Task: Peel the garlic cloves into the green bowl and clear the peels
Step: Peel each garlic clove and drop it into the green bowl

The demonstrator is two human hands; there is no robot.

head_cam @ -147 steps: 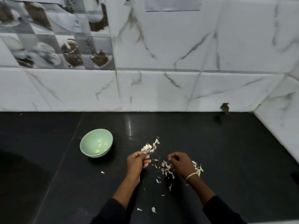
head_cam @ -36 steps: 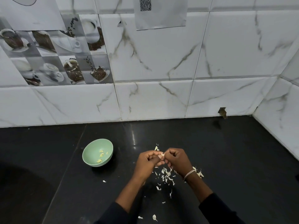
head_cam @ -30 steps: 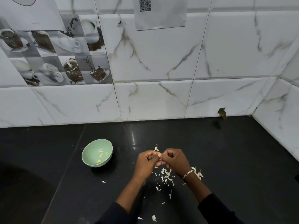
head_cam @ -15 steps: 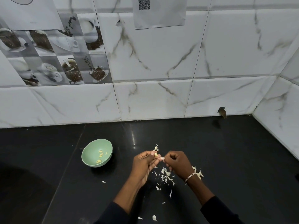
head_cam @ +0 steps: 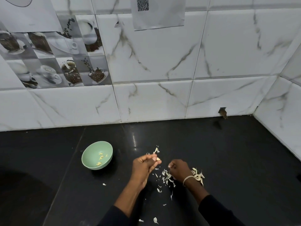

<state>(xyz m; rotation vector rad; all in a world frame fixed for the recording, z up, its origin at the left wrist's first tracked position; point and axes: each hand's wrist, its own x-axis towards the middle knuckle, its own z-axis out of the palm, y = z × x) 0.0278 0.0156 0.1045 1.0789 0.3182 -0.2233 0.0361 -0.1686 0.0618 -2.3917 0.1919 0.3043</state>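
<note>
From my remote seat I judge the job well under halfway. The black polished stone counter (head_cam: 228, 160) is not cleared at all. The small round pale green bowl (head_cam: 97, 167) sits to the left of the hands, near but apart from them. My left hand (head_cam: 144, 165) is curled round a cream-coloured garlic clove (head_cam: 158, 159), pinching it at the fingertips. It looks mostly bare of skin, so I take it to be about ready for the bowl. My right hand (head_cam: 178, 170) hangs low over the litter with its fingers curled.

A heap of unpeeled whitish cloves (head_cam: 197, 176) lies just beside the right wrist, waiting. Thin white papery peels (head_cam: 166, 178) are strewn between and in front of the hands, with strays toward the near edge. Only a few yellowish peeled cloves (head_cam: 101, 158) lie inside the bowl.

I cannot tell whether the right hand pinches a shred of peel or nothing. Its wrist covers part of the heap, so I cannot count what remains. The counter's left side falls into shadow.
</note>
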